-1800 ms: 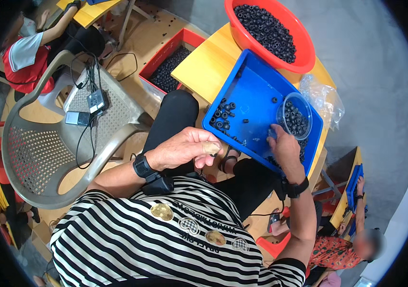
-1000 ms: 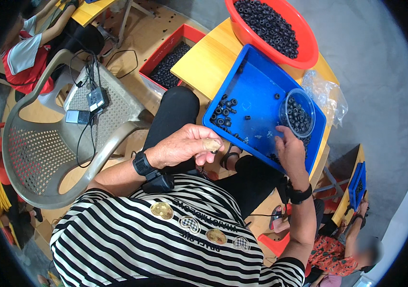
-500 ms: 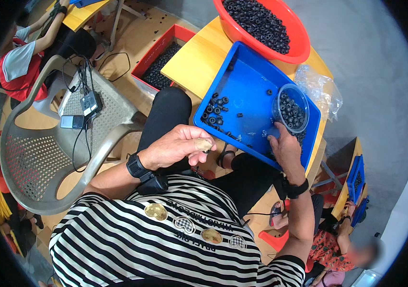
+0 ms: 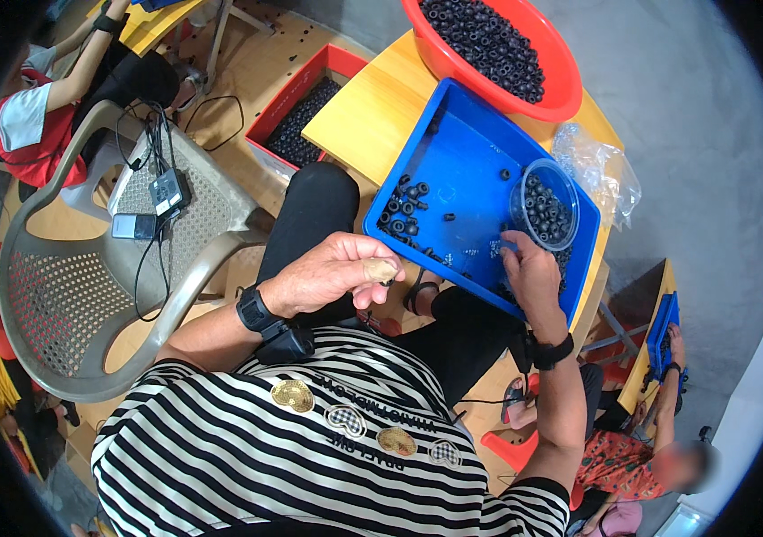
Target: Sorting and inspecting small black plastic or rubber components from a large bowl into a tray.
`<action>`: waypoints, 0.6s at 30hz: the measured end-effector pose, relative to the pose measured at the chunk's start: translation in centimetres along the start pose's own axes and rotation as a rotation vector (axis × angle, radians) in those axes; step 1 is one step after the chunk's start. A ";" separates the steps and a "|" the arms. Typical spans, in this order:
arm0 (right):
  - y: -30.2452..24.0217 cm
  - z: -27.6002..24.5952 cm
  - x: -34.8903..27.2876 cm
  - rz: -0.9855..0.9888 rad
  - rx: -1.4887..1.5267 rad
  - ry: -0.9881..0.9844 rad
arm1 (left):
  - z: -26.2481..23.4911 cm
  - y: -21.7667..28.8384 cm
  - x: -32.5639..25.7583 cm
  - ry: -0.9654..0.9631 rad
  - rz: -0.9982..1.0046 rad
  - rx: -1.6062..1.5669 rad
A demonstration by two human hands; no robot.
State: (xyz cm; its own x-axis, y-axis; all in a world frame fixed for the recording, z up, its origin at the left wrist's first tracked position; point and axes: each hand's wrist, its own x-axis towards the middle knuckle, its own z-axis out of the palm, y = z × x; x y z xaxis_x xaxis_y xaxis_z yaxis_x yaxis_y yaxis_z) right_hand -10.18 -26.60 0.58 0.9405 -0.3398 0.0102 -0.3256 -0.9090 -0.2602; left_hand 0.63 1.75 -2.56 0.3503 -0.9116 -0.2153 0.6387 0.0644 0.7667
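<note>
My left hand [image 4: 341, 271] is closed in a pinch left of the blue tray [image 4: 480, 119]. A tan covering wraps its thumb tip, and a small black part [image 4: 387, 283] shows just beneath. My right hand [image 4: 535, 276] reaches over the tray's near right side, thumb and index finger apart, beside a clear round tub [image 4: 570, 186]. Its other fingers are partly hidden. Small black ring-shaped parts [image 4: 546, 213] fill the tub. More loose black parts [image 4: 402, 208] lie along the tray's left side, with a few scattered in the middle.
Beyond the tray, a red basin [image 4: 570, 85] heaped with black parts stands on the yellow table [image 4: 372, 112]. Beside it lies a clear plastic bag [image 4: 601, 170]. A red box [image 4: 263, 130] of parts is on the floor. A grey chair [image 4: 59, 295] holds cables and devices. Other people work at left and right.
My right thumb and index finger have shifted slightly left and apart beside the tub. My left hand stays in its pinch. At far right, another person's arm has stretched toward a blue tray.
</note>
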 end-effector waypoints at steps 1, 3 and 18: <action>0.2 0.2 0.1 0.001 0.000 0.001 | 0.0 0.0 0.0 -0.003 -0.005 -0.003; 0.5 0.5 0.3 -0.074 -0.077 0.025 | 0.0 0.1 0.0 -0.008 -0.002 -0.002; 0.2 1.1 0.4 -0.167 0.140 0.002 | 0.4 0.3 -0.1 -0.013 0.013 -0.034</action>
State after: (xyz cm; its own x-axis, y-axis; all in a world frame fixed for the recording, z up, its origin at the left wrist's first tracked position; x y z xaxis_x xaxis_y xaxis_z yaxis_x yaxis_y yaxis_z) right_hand -9.78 -26.66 -0.50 0.9800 -0.1875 0.0664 -0.1481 -0.9105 -0.3860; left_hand 0.49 1.68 -2.11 0.3496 -0.9159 -0.1974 0.6570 0.0895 0.7485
